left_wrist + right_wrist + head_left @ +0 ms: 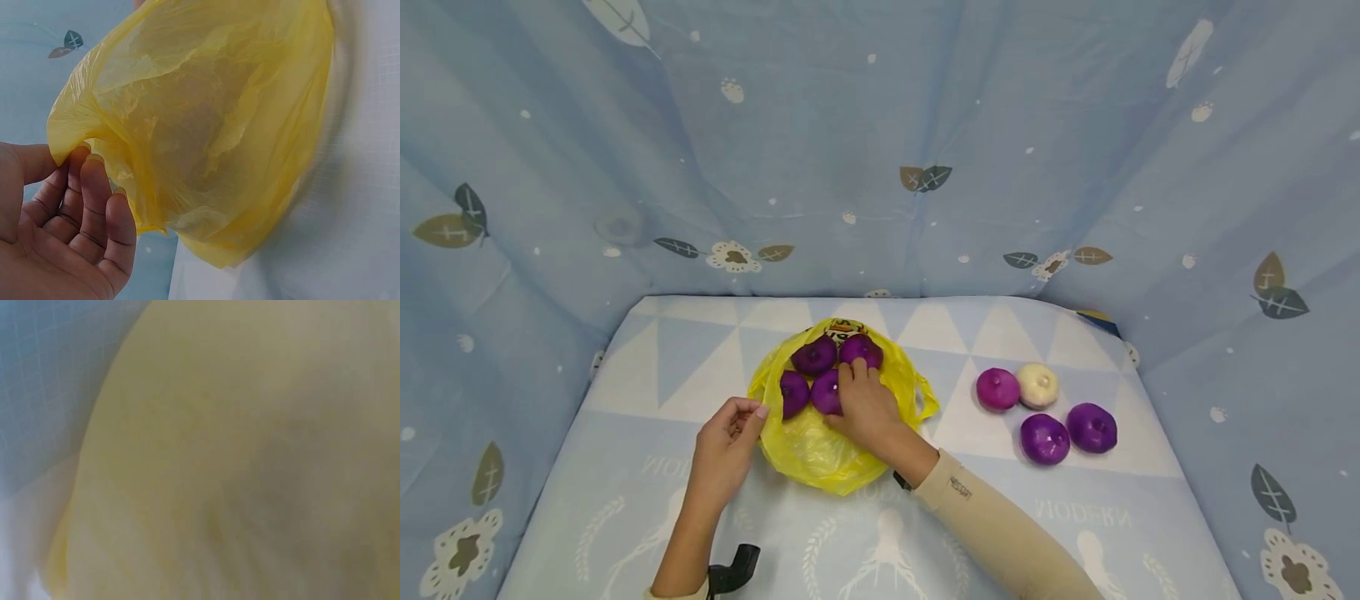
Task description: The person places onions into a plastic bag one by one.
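A yellow plastic bag (820, 454) stands with its mouth wide, several purple onions (814, 356) lying in its far part. My left hand (724, 450) pinches the bag's left rim between thumb and fingers; the left wrist view shows the thumb (39, 164) on the thin plastic. Inside the bag, my right hand (871, 412) reaches over the onions from the right. Its thumb and fingers are around a purple onion (826, 393), which the hand partly covers. Blurred yellow plastic fills most of the right wrist view and hides that hand there.
Right of the bag lie a magenta onion (997, 390), a cream-white onion (1037, 386) and two dark purple onions (1044, 439) on the patterned tablecloth (700, 392). A bag handle loop (927, 398) sticks out on the right. Blue leaf-print curtains (850, 125) enclose the table's back and sides.
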Tool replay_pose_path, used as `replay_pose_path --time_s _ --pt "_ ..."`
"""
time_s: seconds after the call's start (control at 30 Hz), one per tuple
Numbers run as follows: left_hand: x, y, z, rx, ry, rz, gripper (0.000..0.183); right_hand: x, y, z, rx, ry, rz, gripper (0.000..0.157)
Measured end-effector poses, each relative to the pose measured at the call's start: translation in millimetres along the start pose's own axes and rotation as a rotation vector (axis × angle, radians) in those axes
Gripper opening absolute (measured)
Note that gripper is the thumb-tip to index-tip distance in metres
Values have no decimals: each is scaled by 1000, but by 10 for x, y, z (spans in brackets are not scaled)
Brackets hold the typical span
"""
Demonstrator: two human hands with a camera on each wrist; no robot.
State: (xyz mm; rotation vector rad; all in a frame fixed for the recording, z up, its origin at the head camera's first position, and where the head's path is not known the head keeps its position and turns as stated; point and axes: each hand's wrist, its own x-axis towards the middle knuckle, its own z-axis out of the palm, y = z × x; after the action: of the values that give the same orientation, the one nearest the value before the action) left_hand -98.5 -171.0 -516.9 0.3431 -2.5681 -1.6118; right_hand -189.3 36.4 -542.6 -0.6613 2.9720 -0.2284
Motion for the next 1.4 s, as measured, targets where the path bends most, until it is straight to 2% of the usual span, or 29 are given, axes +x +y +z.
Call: replay_pose_path --time_s 0.27,0.57,0.83,1.0,1.17,1.4 --pt "-26 18 -5 3 1 -16 27 -201 41 -185 105 34 -4 87" --pt "-12 29 -16 -8 -1 -5 28 -622 230 -535 230 126 -1 76" --pt "3 25 -6 -9 1 -5 28 -948 485 -635 289 228 -43 71" --pt "1 25 -7 -14 3 -13 29 -1115 658 -646 302 329 -62 69" --pt "-7 21 -6 -17 0 -19 30 -1259 856 -672 307 375 27 73" --pt "-12 4 0 -17 4 -11 28 -1445 1152 -670 314 342 197 82"
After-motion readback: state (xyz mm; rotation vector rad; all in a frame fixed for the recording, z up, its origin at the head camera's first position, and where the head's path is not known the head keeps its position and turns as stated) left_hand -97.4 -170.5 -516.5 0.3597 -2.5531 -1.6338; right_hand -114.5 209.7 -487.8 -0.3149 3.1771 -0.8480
